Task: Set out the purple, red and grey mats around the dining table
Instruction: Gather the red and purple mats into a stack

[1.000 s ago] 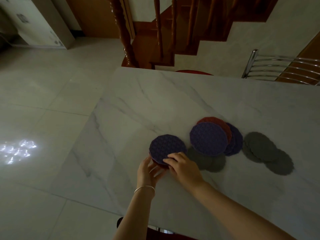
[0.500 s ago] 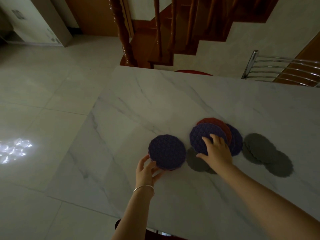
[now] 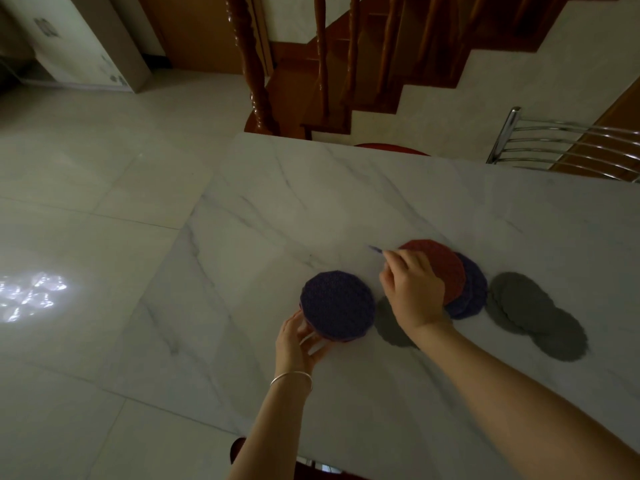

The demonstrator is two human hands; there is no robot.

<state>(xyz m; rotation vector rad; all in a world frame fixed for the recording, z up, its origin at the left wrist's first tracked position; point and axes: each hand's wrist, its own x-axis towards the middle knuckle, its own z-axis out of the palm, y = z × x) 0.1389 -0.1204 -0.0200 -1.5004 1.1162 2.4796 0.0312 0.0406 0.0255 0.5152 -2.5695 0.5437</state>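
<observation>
On the white marble dining table (image 3: 329, 202), my left hand (image 3: 298, 341) grips the near-left edge of a small stack topped by a round purple mat (image 3: 337, 304); a reddish mat edge shows beneath it. My right hand (image 3: 412, 289) pinches another purple mat (image 3: 375, 250), lifted and seen almost edge-on, blurred. Behind that hand lies a red mat (image 3: 441, 268) on top of two purple mats (image 3: 472, 294). A grey mat (image 3: 391, 329) lies partly under my right wrist. More grey mats (image 3: 526, 306) overlap to the right.
A metal chair back (image 3: 554, 140) stands at the table's far right edge, and a red seat (image 3: 391, 147) peeks over the far edge. A wooden staircase (image 3: 311, 64) rises beyond. Tiled floor (image 3: 86, 237) lies left of the table, with a cabinet (image 3: 79, 46) at the far left.
My right hand left the purple-topped stack, reached to the pile and lifted its top purple mat, uncovering the red mat. My left hand stayed on the stack's edge.
</observation>
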